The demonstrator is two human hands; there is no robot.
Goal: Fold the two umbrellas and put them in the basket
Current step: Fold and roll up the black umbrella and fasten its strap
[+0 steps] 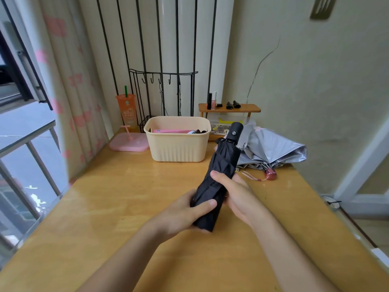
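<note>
Two hands on the black umbrella [222, 171], which we hold collapsed above the table [117, 207]; handle end points away from us and up to the right, canopy end nearest us. Our left hand [181, 213] grips the lower canopy from the left, thumb laid across the fabric. Our right hand [235, 192] wraps the middle from the right, thumb on top, fingers curled behind. Canopy folds are bunched loosely. Silver umbrella [273, 148] lies on the table beyond the right hand, canopy loose and spread, its reddish handle [271, 174] toward us. Cream basket [179, 150] stands on the table well beyond the left hand, and appears left of the black umbrella's handle end; pink and dark items lie inside. Pink tray [129, 142] and orange cup [126, 110] sit left of the basket
</note>
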